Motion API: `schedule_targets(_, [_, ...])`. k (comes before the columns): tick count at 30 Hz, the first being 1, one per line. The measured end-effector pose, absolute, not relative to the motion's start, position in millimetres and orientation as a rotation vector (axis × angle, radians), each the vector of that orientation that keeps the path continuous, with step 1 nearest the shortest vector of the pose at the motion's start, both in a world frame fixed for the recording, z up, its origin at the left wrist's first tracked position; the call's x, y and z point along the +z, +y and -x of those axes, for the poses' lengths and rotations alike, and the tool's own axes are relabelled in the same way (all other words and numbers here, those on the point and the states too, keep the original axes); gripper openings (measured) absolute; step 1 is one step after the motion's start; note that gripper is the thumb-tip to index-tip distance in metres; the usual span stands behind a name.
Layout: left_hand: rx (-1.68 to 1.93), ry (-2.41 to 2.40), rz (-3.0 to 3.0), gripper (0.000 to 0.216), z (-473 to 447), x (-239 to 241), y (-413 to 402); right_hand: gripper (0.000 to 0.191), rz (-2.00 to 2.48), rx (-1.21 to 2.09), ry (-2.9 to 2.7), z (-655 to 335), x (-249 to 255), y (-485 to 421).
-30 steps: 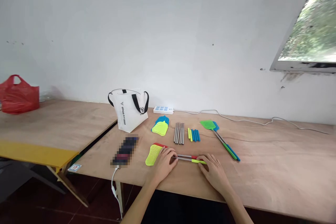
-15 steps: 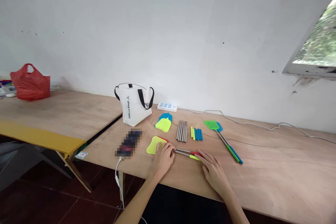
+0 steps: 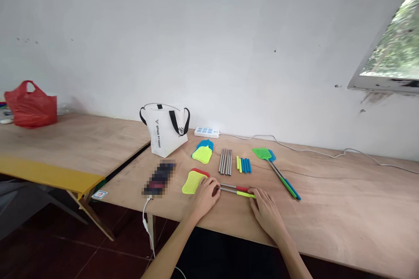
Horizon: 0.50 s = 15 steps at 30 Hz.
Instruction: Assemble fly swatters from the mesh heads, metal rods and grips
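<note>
Two fly swatters lie side by side near the table's front edge. One is a yellow fly swatter (image 3: 191,182) with a mesh head, the other a red fly swatter (image 3: 242,188) whose head is partly covered by the yellow one. My left hand (image 3: 205,196) is curled over their necks, its fingers bent round the yellow one and hiding the joints. At the other end, my right hand (image 3: 266,211) rests with fingers stretched out, fingertips touching the handle ends. Behind them are metal rods (image 3: 225,162), short blue and yellow handles (image 3: 244,165), and loose yellow and blue swatter heads (image 3: 202,154).
A green fly swatter (image 3: 278,174) lies to the right with a blue one (image 3: 293,189). A white bag (image 3: 166,135) and a power strip (image 3: 206,132) stand near the wall. A blurred-out dark object (image 3: 159,178) with a cable lies left. A red plastic bag (image 3: 32,107) sits on another table.
The handles of the yellow and red swatters lie slightly further apart, and more of the yellow handle shows. My right hand's fingers have shifted a little at the handle ends. The view has turned slightly right.
</note>
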<state>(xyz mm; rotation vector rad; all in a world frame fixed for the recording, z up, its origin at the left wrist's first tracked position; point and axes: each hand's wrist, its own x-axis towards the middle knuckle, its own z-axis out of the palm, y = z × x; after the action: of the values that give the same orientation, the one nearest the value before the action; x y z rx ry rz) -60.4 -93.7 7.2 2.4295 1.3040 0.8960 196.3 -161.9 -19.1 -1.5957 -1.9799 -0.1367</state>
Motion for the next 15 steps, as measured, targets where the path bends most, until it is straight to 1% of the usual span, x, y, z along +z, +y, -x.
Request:
schedule_targets(5, [0.916, 1.279, -2.43, 0.01, 60.6, 3.2, -91.3, 0.028, 1.609, -0.167, -2.003, -197.0, -19.6, -162.0])
schedule_targets(15, [0.913, 1.245, -2.423, 0.004, 60.1, 6.2, -89.3, 0.023, 1.59, -0.114, -2.009, -196.9, -13.4, -163.4])
